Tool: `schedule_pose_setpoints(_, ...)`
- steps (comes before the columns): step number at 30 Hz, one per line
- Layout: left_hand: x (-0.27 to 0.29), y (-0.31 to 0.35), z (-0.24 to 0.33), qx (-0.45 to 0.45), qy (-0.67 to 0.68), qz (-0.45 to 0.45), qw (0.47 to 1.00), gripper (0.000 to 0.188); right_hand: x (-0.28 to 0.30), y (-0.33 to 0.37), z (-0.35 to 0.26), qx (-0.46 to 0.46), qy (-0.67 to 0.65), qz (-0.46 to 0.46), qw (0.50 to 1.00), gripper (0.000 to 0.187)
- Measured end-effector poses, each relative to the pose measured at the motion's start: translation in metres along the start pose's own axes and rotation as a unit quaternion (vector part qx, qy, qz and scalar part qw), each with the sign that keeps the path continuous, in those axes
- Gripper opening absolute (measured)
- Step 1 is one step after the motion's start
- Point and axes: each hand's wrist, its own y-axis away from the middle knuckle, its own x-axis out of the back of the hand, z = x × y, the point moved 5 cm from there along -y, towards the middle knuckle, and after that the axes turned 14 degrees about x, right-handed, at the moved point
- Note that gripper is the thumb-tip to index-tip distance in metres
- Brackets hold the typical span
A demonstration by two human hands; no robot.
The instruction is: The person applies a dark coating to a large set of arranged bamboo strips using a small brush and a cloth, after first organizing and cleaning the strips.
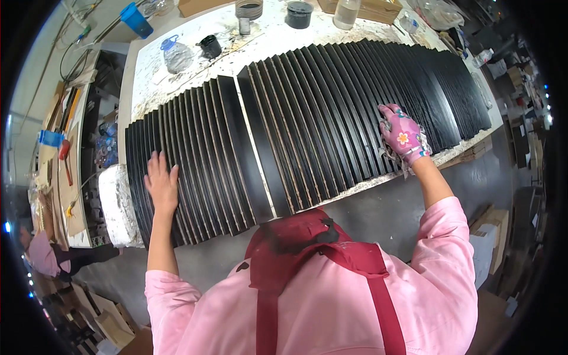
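Left hand point(161, 180) flat on black slats point(201, 154), near table edge point(121, 207)

Left hand point(161, 183): lying flat, bare, fingers spread, on the left group of black slats point(189, 160).
Right hand point(403, 135): wearing a pink flowered glove, pressing a crumpled rag point(395, 155) against the right group of black slats point(355, 100).
Slats: leaning in overlapping rows across the tabletop point(177, 23), pale edges showing between them.
Tabletop rear: carrying a clear plastic jug point(176, 54), a small black cup point(210, 45) and a black tub point(299, 14).
Clothing: pink sleeves and a stained red apron point(307, 248).
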Motion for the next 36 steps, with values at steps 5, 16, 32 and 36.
schedule_pose_setpoints(5, 0.004, 0.009, 0.07, -0.042, -0.032, 0.005, 0.999, 0.068, -0.005, 0.009, 0.009, -0.018, -0.037, 0.036, 0.998, 0.037)
schedule_pose_setpoints(16, 0.01, 0.006, 0.053, -0.083, 0.107, -0.07, 0.988, 0.073, 0.052, 0.118, 0.072, -0.126, -0.17, 0.05, 0.976, 0.035)
schedule_pose_setpoints(32, 0.026, 0.053, -0.109, 0.032, 0.019, 0.081, 0.996, 0.057, 0.081, 0.041, -0.193, 0.048, -0.154, -0.002, 0.987, 0.033)
schedule_pose_setpoints(36, 0.028, 0.054, -0.09, 0.043, 0.025, 0.013, 0.999, 0.065, 0.059, 0.018, -0.229, 0.125, -0.149, 0.009, 0.981, 0.03)
